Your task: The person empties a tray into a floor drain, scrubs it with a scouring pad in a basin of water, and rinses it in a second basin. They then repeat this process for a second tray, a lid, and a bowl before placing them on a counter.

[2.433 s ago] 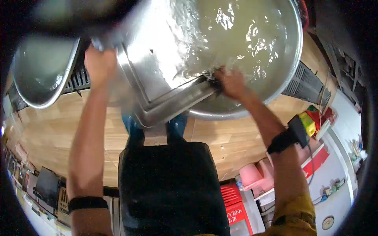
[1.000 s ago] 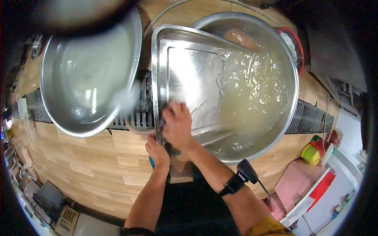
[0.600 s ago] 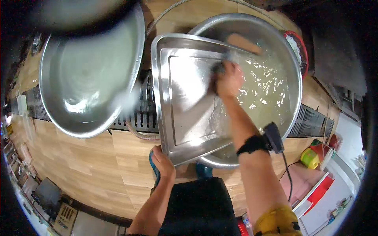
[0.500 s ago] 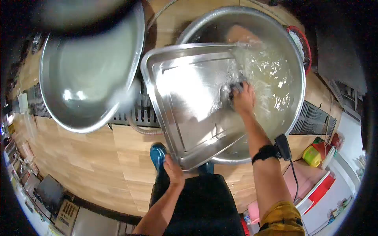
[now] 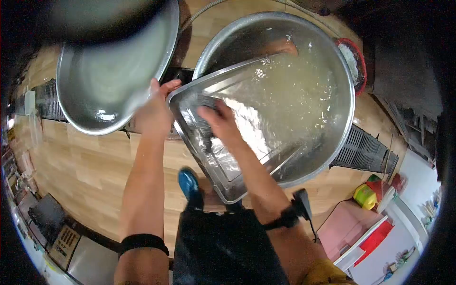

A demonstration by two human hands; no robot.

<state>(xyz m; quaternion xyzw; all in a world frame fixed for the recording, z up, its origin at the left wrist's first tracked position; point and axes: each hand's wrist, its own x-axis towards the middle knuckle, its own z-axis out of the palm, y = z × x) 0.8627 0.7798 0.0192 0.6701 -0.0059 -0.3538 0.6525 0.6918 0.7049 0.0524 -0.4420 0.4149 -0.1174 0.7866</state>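
My right hand (image 5: 221,121) is closed around a dark grey scouring pad (image 5: 207,101), pressed to the inside of a rectangular metal tray (image 5: 228,164) near its left side. Blurred by motion, my left hand (image 5: 156,109) is at the tray's upper-left corner, with thumb and fingers apart. The tray leans tilted over the near-left rim of a large round metal basin (image 5: 349,102), its far part under cloudy water. An orange-tan object (image 5: 280,46) shows at the basin's far side.
A second metal basin (image 5: 66,97) with cloudy liquid stands left. Behind the right basin is a red basket (image 5: 362,71) with white contents. Drain grates (image 5: 363,151) cross the wood-look floor. A yellow container (image 5: 365,196) and pink bin (image 5: 344,225) are at right.
My left hand has gone from the tray's near corner up to its upper-left corner. My right hand has moved the scouring pad leftward across the tray, which sits lower in the water.
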